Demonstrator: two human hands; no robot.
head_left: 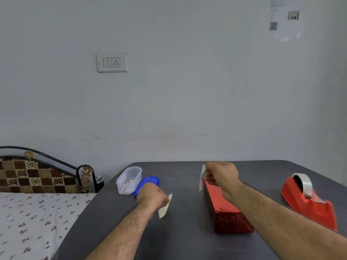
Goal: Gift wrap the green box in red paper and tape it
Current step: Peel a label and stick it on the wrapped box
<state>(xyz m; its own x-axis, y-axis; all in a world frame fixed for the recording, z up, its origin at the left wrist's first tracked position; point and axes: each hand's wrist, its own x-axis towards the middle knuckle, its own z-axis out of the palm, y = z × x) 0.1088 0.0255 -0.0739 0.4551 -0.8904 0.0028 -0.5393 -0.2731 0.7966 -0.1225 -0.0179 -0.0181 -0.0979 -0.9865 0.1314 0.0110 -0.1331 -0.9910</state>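
A long box wrapped in shiny red paper lies on the dark grey table, its near end toward me; no green shows. My right hand hovers over the box's far end and pinches a whitish strip that hangs down beside that end. My left hand is left of the box, low over the table, and pinches a small whitish piece. A red tape dispenser with a clear tape roll stands at the right.
A clear plastic tub holding small items sits at the table's far left, its blue lid beside it, partly behind my left hand. A bed with a flowered sheet adjoins the table's left edge. The wall is right behind the table.
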